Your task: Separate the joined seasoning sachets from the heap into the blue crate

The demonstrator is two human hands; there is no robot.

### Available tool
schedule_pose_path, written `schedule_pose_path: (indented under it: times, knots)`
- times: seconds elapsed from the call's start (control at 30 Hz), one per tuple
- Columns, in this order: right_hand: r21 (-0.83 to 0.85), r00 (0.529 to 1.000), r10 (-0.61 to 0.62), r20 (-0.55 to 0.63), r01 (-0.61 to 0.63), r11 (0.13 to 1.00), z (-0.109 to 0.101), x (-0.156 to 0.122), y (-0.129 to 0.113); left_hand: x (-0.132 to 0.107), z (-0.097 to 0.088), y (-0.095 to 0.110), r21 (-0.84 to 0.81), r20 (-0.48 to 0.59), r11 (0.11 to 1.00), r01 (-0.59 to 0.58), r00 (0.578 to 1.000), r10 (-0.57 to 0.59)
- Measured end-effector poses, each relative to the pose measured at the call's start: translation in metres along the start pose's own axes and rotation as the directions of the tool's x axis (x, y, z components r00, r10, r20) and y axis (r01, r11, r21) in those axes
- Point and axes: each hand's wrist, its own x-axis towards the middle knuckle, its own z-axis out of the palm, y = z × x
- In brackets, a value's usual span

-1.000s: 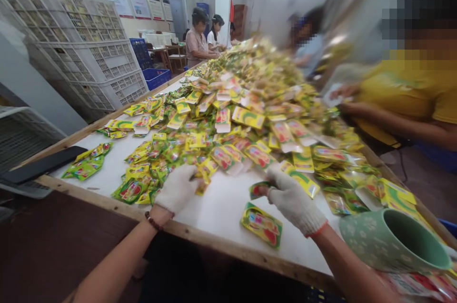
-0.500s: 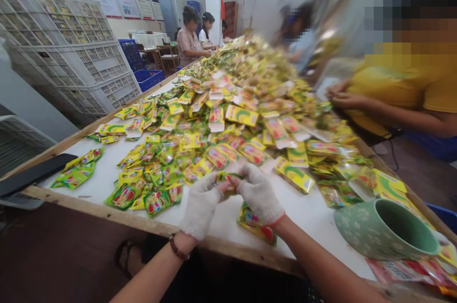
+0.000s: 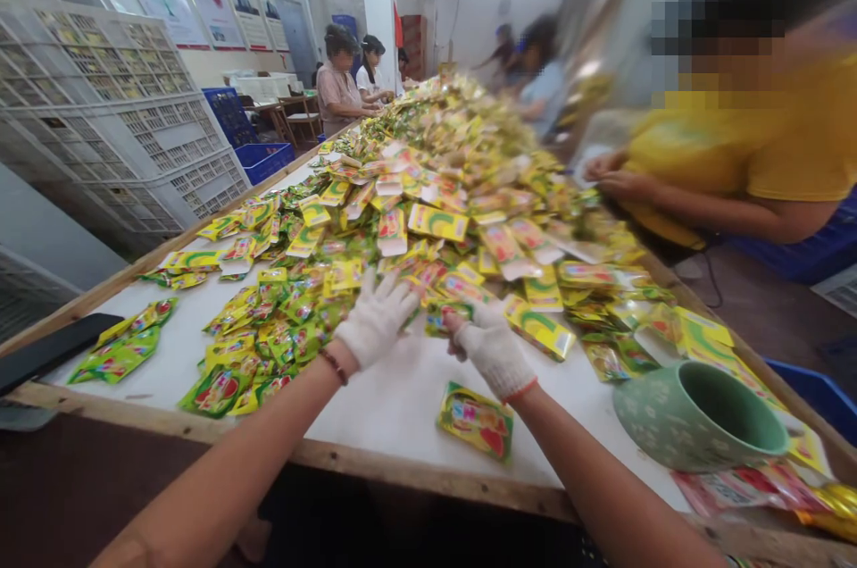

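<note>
Both my hands wear white knit gloves. My left hand point(image 3: 376, 319) reaches forward onto the edge of a big heap of yellow-green sachets point(image 3: 435, 193), its fingers spread over them. My right hand point(image 3: 490, 346) is closed on a small green sachet point(image 3: 445, 315) just to the right of the left hand. A single sachet point(image 3: 476, 420) lies flat on the white table top point(image 3: 395, 403) near the front edge, below my right wrist.
A green ceramic cup point(image 3: 696, 414) lies tilted at the right front. A person in a yellow shirt point(image 3: 743, 148) works at the right side; other people sit at the far end. White plastic crates point(image 3: 120, 121) are stacked left. A dark phone point(image 3: 46, 349) rests at the left corner.
My hands have moved forward from the table's front toward the heap. The left hand has opened and spread over the sachets; the right keeps hold of its sachet.
</note>
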Motion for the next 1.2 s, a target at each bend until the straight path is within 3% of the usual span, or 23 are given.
schedule_pose_path:
  times: [0.1, 0.27, 0.33, 0.43, 0.57, 0.67, 0.8, 0.87, 1.0, 1.2]
  knots:
    - [-0.058, 0.996, -0.064, -0.065, 0.060, 0.997, -0.004, 0.000, 0.001, 0.006, -0.003, -0.002, 0.097, 0.052, 0.995, -0.015, 0.999, 0.010]
    - [-0.129, 0.969, -0.182, -0.165, 0.162, 0.978, -0.005, -0.002, 0.000, -0.017, -0.008, 0.015, -0.066, -0.117, 0.986, 0.154, 0.980, -0.161]
    - [-0.156, 0.967, -0.212, -0.140, 0.190, 0.969, -0.004, -0.003, 0.003, -0.031, -0.007, 0.021, -0.110, -0.114, 0.976, 0.188, 0.973, -0.200]
    - [-0.206, 0.961, -0.256, -0.108, 0.231, 0.951, -0.002, -0.005, 0.009, -0.044, -0.005, 0.029, -0.160, -0.094, 0.976, 0.146, 0.982, -0.162]
    - [-0.284, 0.947, -0.312, -0.076, 0.280, 0.917, -0.003, -0.007, 0.011, -0.052, -0.002, 0.032, -0.243, -0.178, 0.960, 0.141, 0.966, -0.188]
    - [-0.347, 0.962, -0.267, 0.056, 0.270, 0.898, -0.006, -0.008, 0.009, -0.056, 0.001, 0.032, -0.241, -0.215, 0.961, 0.136, 0.958, -0.190]
    - [-0.439, 0.960, -0.201, 0.198, 0.270, 0.857, -0.006, -0.008, 0.007, -0.059, 0.005, 0.033, -0.194, -0.198, 0.981, 0.023, 0.978, -0.062]
    - [-0.426, 0.952, -0.234, 0.195, 0.297, 0.855, -0.005, -0.009, 0.006, -0.059, 0.006, 0.033, -0.180, -0.199, 0.984, 0.004, 0.979, -0.040]
    - [-0.375, 0.947, -0.254, 0.199, 0.312, 0.873, -0.009, -0.009, 0.003, -0.057, 0.004, 0.033, -0.133, -0.279, 0.989, 0.073, 0.954, -0.108]
    - [-0.492, 0.906, -0.359, 0.225, 0.423, 0.761, -0.004, -0.010, 0.003, -0.060, 0.006, 0.035, -0.096, -0.285, 0.995, 0.016, 0.958, -0.043]
